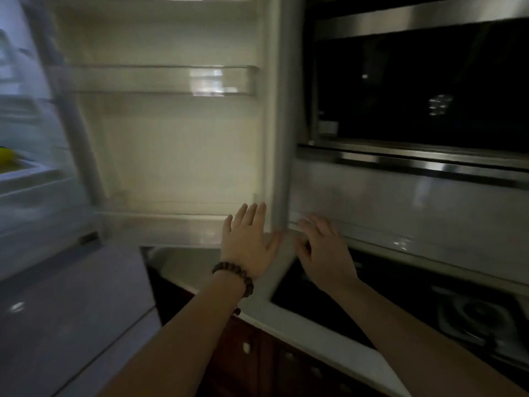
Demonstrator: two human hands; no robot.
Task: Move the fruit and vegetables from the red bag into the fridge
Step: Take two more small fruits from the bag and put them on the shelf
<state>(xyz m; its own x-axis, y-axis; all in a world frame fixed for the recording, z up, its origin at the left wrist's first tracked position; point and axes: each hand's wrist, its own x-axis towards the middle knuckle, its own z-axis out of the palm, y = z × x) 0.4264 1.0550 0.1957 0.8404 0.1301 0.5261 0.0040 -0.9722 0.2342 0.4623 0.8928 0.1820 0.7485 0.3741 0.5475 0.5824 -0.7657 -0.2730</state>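
Head view: we find the frame blurred; the fridge interior point(25, 167) is cut off at the left edge, with only a yellow fruit point(7, 156) showing on a shelf there. We see no red bag. The left hand point(248, 245), fingers straight and spread, lies flat against the open fridge door point(183, 156) near its lower corner. The right hand point(326, 249), fingers loosely spread, holds nothing beside the door's edge, above the stovetop point(400, 305).

home kitchen: open fridge door point(171, 133), gas hob point(475, 316), range hood point(415, 81)
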